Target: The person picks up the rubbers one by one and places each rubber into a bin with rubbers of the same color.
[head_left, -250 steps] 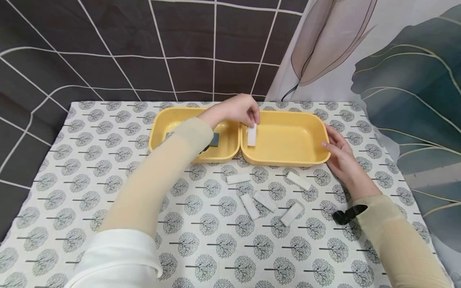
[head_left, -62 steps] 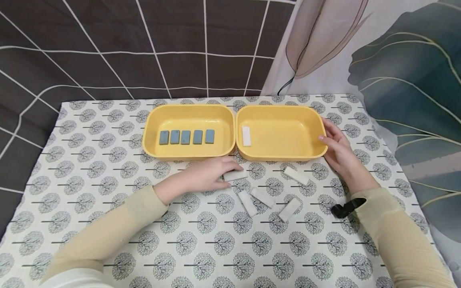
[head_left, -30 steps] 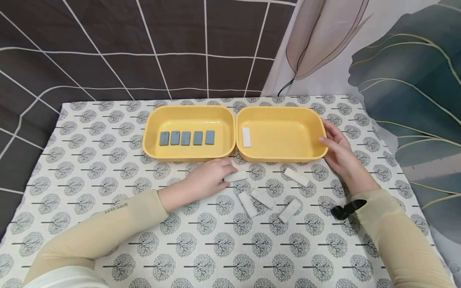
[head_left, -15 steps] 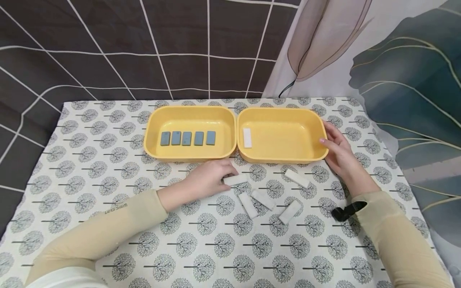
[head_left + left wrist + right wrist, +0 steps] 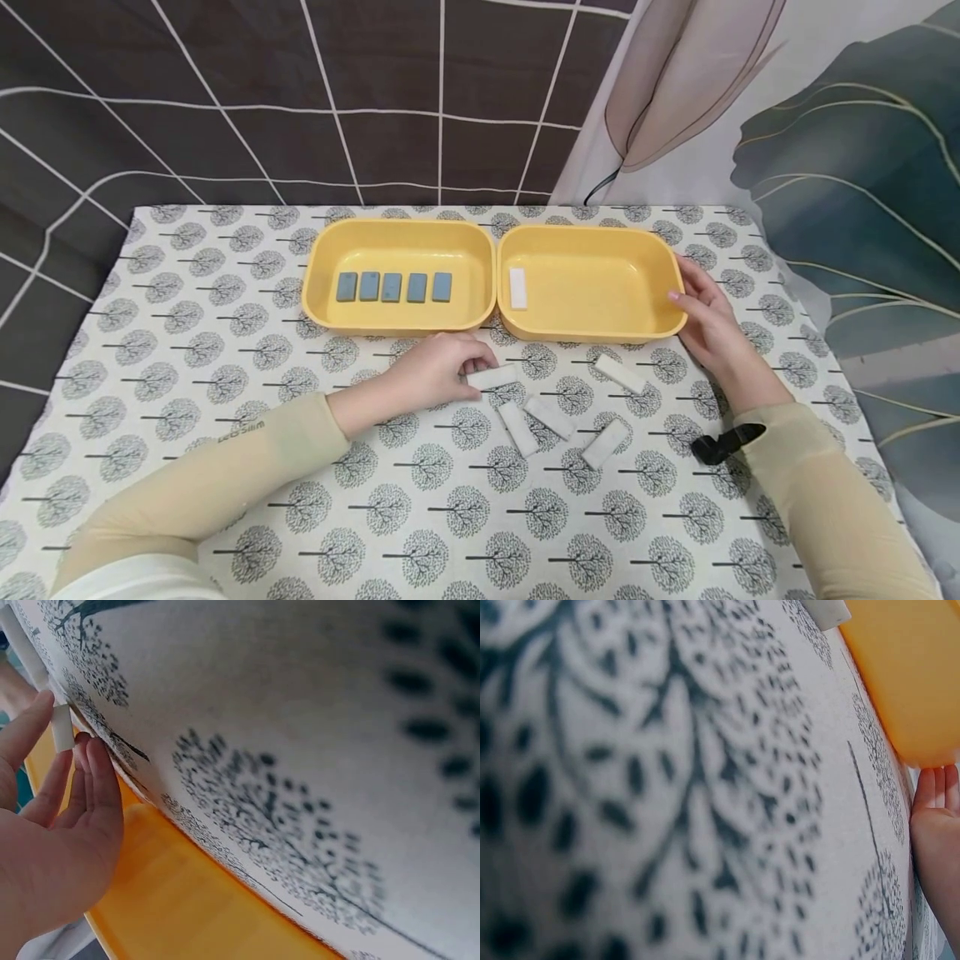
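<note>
My left hand (image 5: 435, 371) is in front of the yellow trays and pinches the left end of a white rectangular block (image 5: 492, 377) between thumb and fingers. In the left wrist view the block's end (image 5: 63, 727) shows between thumb and fingertip. My right hand (image 5: 712, 329) holds the right end of the right yellow tray (image 5: 592, 337), thumb over the rim and fingers along the outside. One white block (image 5: 518, 288) lies upright-lengthwise near that tray's left wall. In the left yellow tray (image 5: 401, 329), several blue-grey blocks (image 5: 391, 287) lie in a row.
More white blocks lie loose on the tree-print cloth (image 5: 450, 542): a leaning pair, a left one (image 5: 517, 428) and a right one (image 5: 549, 417), one block (image 5: 604, 443) nearer me and another (image 5: 620, 374) by the right tray. A dark grid-patterned backdrop (image 5: 375, 67) rises behind.
My left hand has left the white block in the right tray, come back to the front, and taken hold of a white block on the cloth. My right hand stays on the tray.
</note>
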Tool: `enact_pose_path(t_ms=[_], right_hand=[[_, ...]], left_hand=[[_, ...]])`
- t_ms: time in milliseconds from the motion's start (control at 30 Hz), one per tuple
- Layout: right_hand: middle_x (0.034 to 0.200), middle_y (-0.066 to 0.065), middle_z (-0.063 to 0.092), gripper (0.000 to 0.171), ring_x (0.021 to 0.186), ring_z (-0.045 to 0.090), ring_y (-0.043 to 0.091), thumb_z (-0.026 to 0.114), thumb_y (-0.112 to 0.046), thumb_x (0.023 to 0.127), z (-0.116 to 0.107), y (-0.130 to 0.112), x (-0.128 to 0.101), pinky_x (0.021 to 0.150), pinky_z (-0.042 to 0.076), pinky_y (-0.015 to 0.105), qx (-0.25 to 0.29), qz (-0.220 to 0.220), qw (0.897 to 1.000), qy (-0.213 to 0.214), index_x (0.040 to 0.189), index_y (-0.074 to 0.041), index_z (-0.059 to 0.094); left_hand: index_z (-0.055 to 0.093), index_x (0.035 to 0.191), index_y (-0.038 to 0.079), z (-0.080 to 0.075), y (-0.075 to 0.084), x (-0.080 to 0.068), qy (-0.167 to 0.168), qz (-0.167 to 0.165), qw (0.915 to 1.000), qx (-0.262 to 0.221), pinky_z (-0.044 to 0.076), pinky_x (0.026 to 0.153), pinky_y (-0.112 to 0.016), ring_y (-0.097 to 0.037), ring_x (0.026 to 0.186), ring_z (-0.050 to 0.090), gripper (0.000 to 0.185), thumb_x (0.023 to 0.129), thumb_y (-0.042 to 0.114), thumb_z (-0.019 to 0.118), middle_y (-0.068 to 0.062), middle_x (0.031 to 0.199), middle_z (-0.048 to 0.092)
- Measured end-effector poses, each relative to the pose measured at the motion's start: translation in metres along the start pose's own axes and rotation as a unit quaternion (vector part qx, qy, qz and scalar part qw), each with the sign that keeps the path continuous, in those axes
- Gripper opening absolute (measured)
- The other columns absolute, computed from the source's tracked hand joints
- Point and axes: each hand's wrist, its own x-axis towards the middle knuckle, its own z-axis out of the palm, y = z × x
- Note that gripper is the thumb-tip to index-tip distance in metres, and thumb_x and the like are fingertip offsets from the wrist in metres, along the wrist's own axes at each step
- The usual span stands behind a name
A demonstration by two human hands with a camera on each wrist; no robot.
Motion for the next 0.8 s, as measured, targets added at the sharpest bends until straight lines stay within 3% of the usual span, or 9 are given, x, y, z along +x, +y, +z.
enact_pose_path(t_ms=[300,600,800], right_hand=[[0.153,-0.004,0.054,0.061,0.135,0.058,0.008,0.049,0.012,0.104,-0.0006,0.0002,-0.0004,0.111,0.053,0.019,-0.002,-0.006,1.0,-0.003,0.159,-0.014,0.046],[0.153,-0.003,0.053,0.06,0.134,0.058,0.009,0.047,0.012,0.105,-0.0012,0.0009,0.0001,0.111,0.054,0.02,-0.001,-0.007,1.0,-0.004,0.159,-0.013,0.045],[0.154,-0.003,0.053,0.06,0.135,0.058,0.01,0.047,0.013,0.104,-0.0021,0.0009,0.0005,0.112,0.053,0.02,0.002,-0.012,1.0,-0.006,0.16,-0.012,0.044]], left_hand=[[0.076,0.12,0.012,0.001,-0.0023,-0.0002,0.0,0.0,1.0,0.0,0.06,0.085,-0.021,-0.007,0.086,0.066,0.044,0.08,0.016,0.092,0.003,0.103,0.076],[0.076,0.117,0.005,0.0024,-0.0037,0.0001,0.018,0.009,0.9976,-0.066,0.06,0.081,-0.014,-0.006,0.084,0.068,0.036,0.083,0.007,0.088,-0.005,0.107,0.078],[0.077,0.11,0.005,0.0045,-0.0009,0.0019,0.036,0.011,0.9961,-0.08,0.06,0.077,-0.013,-0.008,0.083,0.07,0.024,0.087,0.004,0.083,-0.004,0.101,0.079]])
